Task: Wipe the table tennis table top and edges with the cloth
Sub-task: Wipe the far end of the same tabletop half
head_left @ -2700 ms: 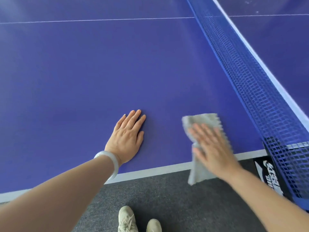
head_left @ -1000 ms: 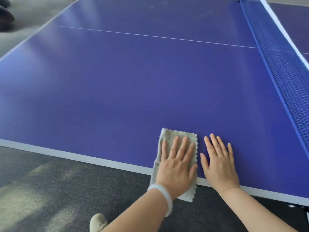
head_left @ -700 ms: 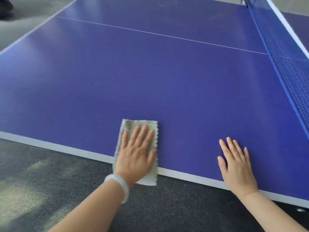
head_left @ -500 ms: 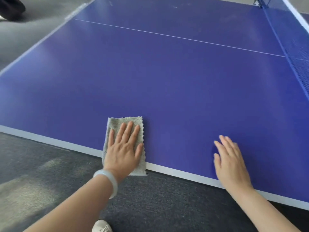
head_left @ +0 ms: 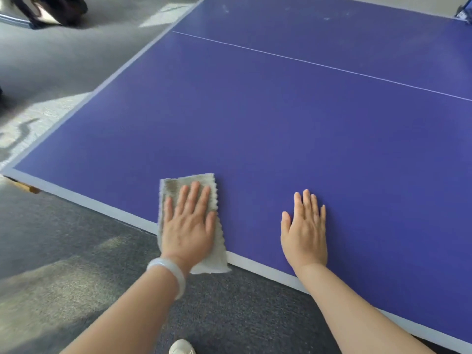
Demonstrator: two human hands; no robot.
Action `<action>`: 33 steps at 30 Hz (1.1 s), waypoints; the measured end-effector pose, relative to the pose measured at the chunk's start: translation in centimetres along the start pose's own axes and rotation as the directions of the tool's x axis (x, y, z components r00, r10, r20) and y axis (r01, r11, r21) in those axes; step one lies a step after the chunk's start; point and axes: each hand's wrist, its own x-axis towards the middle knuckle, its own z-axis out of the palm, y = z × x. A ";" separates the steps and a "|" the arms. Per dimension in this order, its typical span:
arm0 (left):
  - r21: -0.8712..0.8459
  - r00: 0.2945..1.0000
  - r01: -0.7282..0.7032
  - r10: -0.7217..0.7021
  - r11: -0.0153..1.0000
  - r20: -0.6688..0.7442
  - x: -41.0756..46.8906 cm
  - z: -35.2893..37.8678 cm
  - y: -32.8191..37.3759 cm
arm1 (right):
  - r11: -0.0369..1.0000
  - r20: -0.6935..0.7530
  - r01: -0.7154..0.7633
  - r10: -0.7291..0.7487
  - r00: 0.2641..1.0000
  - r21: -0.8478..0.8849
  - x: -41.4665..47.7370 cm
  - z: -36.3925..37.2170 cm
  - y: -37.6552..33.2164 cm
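Note:
The blue table tennis table [head_left: 281,118] fills most of the view, with a pale border along its near edge and left end. A grey folded cloth [head_left: 178,185] lies on the near edge, its lower end hanging past the border. My left hand [head_left: 189,223] presses flat on the cloth with straight fingers; a white bangle sits on that wrist. My right hand [head_left: 305,228] rests flat on the bare table surface to the right of the cloth, fingers straight, holding nothing.
Grey carpet [head_left: 63,277] runs along the near side and around the table's left corner [head_left: 7,171]. A dark object [head_left: 51,8] lies on the floor at the far left. A bit of the net [head_left: 466,12] shows at the top right. My shoe tip [head_left: 181,347] is below.
The cloth passed from my right hand to my left, and my left hand has slid it leftward along the near edge toward the table's left corner. My right hand followed along the table.

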 end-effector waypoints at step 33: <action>-0.666 0.889 0.432 -0.409 0.607 0.205 -23.2 -7.8 -3.2 | 0.745 0.400 0.147 -0.501 0.768 0.651 -17.5 -9.2 -8.6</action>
